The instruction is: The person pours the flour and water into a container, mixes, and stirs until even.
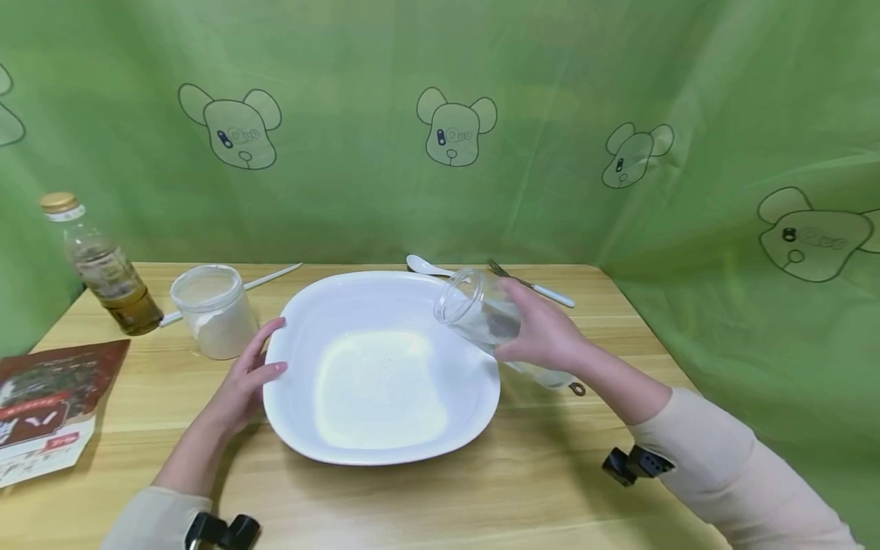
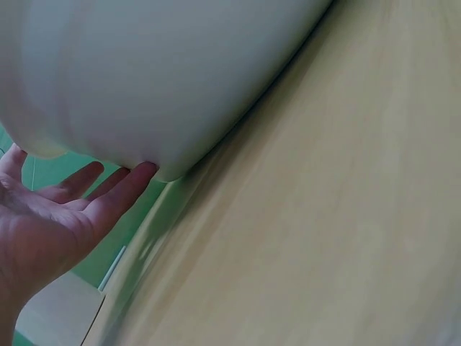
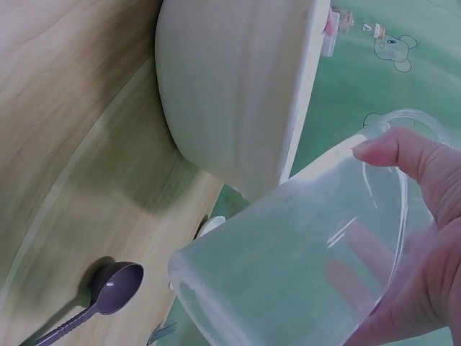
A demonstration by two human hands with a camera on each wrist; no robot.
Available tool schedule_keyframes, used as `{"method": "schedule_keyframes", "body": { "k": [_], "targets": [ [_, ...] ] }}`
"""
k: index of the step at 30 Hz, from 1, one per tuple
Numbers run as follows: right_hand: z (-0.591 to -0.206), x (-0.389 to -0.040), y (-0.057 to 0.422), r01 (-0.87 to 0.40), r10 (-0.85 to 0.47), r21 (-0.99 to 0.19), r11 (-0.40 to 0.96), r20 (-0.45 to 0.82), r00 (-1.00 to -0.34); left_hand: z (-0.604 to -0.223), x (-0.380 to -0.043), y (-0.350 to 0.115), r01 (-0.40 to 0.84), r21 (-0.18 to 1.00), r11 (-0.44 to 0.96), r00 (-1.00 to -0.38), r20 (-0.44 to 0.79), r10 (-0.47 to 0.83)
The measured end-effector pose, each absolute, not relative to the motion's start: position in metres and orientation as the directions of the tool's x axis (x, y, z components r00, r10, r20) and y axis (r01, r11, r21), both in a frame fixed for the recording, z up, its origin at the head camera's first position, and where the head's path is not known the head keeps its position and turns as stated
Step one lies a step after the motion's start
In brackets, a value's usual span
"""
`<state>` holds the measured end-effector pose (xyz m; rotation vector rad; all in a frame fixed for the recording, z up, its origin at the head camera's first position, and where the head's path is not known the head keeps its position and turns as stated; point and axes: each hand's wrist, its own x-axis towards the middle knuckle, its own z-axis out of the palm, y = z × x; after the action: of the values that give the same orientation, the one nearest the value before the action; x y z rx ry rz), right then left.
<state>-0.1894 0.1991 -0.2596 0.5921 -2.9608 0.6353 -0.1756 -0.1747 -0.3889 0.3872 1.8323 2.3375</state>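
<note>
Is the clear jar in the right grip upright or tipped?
Tipped: in the head view, the clear jar slants, mouth toward the white basin, base to the right.

The basin (image 1: 381, 386) is white, the curtain (image 1: 371, 206) green with animal-head outlines (image 1: 457, 134).

Left of centre the left hand (image 1: 244, 378) grips; right of centre the right hand (image 1: 546, 330) grips, its forearm (image 1: 629, 388) slanting from lower right.

The basin (image 1: 378, 397) stands mid-surface (image 1: 412, 512), the held jar (image 1: 498, 321) over its right rim. Left of it is the powder jar (image 1: 227, 332) and, farther left, the bottle (image 1: 113, 279); the packet (image 1: 51, 401) lies nearer. At the far side, right, lie the spoon (image 1: 428, 266) and fork (image 1: 553, 296).
</note>
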Motion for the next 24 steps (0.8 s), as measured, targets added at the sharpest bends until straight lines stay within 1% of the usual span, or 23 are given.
{"method": "schedule_keyframes", "body": {
  "k": [9,16,24],
  "targets": [
    [-0.2609,-0.1940,0.1971,-0.388,-0.375,-0.312,0.867,0.103,-0.921,-0.3904,-0.1758,-0.1744,0.046,0.969,-0.242,-0.958,0.111,0.265],
    [-0.2628,-0.1960,0.1956,-0.403,-0.386,-0.261,0.877,0.116,-0.915,-0.3901,-0.1756,-0.1740,0.043,0.965,-0.257,-0.956,0.114,0.269],
    [-0.2623,-0.1958,0.1926,-0.366,-0.359,-0.226,0.903,0.073,-0.931,-0.3894,-0.1751,-0.1737,0.045,0.969,-0.241,-0.958,0.110,0.264]
  ]
}}
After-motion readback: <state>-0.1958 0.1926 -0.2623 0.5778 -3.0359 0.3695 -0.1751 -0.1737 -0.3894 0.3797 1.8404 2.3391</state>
